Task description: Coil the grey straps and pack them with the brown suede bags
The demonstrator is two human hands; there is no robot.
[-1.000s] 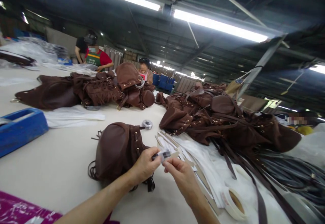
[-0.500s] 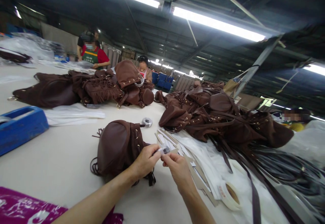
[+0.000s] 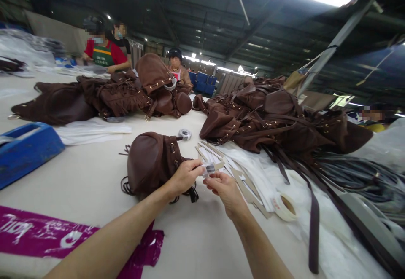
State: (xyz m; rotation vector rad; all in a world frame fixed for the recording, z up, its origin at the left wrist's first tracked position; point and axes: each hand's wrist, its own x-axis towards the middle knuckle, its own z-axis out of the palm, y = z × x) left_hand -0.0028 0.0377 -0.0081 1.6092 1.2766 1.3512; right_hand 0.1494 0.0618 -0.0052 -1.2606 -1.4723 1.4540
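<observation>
A brown drawstring bag [image 3: 147, 165] lies on its side on the pale table, its eyelets facing right. Beside its mouth, my left hand [image 3: 186, 177] is closed on a small piece of clear plastic wrap [image 3: 209, 169] with something greyish inside. My right hand [image 3: 226, 188] is just below and right of the wrap, its thumb and fingers pinched together at the lower edge; whether they grip the plastic is hard to see. A small wrapped coil [image 3: 184, 134] rests on the table behind the bag, by the end of a strap.
Brown bags are heaped at the back left [image 3: 117, 97] and right [image 3: 268, 114]. A blue tape dispenser [image 3: 28, 152] stands left, a purple plastic bag [image 3: 38, 232] near front. Card strips [image 3: 247, 186], a tape roll [image 3: 284, 207] and dark straps [image 3: 313, 228] lie right. Several people work beyond.
The camera view has tilted down, so the table sits higher in the picture. My hands stay together at the plastic wrap; the right fingers have shifted slightly below it.
</observation>
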